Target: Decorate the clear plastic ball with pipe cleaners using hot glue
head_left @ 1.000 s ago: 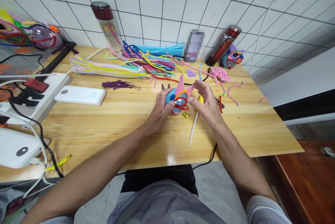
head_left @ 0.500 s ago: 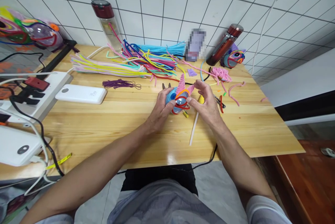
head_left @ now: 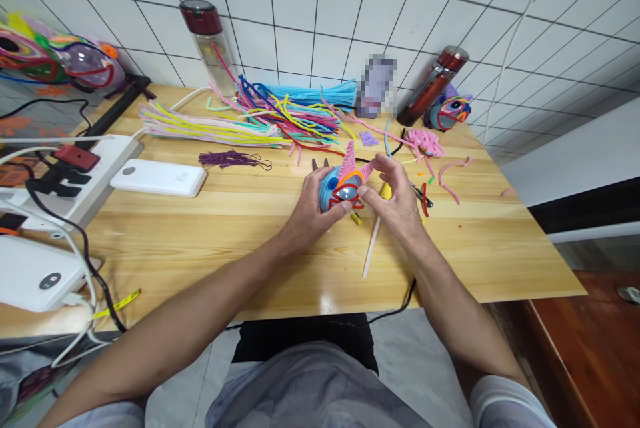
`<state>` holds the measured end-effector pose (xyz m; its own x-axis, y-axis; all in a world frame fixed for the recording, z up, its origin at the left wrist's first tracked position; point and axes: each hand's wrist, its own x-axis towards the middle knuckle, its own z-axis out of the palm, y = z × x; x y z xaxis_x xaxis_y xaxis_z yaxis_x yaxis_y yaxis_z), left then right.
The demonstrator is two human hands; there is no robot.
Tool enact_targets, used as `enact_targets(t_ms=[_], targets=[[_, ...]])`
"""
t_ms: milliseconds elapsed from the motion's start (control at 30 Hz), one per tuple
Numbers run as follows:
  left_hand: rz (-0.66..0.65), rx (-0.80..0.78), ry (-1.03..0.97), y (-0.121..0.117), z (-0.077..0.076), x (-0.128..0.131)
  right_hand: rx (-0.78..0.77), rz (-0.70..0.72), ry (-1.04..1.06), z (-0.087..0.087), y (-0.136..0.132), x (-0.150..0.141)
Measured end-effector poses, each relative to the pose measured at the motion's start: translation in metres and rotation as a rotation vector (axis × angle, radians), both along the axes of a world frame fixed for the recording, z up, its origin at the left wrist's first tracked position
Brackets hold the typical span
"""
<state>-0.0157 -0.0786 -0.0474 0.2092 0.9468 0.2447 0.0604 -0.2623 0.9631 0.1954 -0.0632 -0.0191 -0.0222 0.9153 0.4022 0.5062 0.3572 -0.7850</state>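
Note:
A small pipe-cleaner fish (head_left: 341, 186), blue with red and orange loops and pink fins, is held just above the wooden table (head_left: 240, 235). My left hand (head_left: 310, 211) grips its blue left side with the fingers wrapped round it. My right hand (head_left: 397, 198) pinches its right side near the pink fin, thumb and fingers closed on it. A white stick (head_left: 371, 248) and small yellow pieces lie on the table under the hands.
A heap of coloured pipe cleaners (head_left: 260, 121) lies at the back, with two bottles (head_left: 207, 41) (head_left: 433, 85) and a finished fish (head_left: 447, 111). A white power bank (head_left: 159, 178), power strip (head_left: 75, 175), cables and another white device (head_left: 35, 275) are on the left. Pink scraps (head_left: 425, 145) lie to the right.
The fish has been turned slightly in my hands, my left thumb shifting over its front. The camera view moved a little to the left; both hands stay in place.

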Motion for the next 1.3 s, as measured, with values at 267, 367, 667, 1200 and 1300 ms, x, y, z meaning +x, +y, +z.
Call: enact_targets(t_ms=[267, 367, 667, 1200, 1300], targets=[[0.02, -0.038, -0.023, 0.0, 0.0, 0.003, -0.03, 0.029, 0.058, 0.001, -0.001, -0.001], [0.026, -0.032, -0.024, 0.0, -0.001, 0.004, -0.074, 0.053, 0.115, 0.003, 0.0, 0.0], [0.036, -0.023, -0.018, 0.001, -0.001, 0.005, 0.377, -0.03, -0.215, 0.017, -0.031, -0.005], [0.075, 0.072, -0.006, 0.004, -0.01, 0.005, 0.551, 0.12, -0.497, 0.016, -0.029, -0.011], [0.079, 0.081, 0.003, 0.004, -0.01, 0.005, 0.551, 0.109, -0.527, 0.017, -0.03, -0.012]])
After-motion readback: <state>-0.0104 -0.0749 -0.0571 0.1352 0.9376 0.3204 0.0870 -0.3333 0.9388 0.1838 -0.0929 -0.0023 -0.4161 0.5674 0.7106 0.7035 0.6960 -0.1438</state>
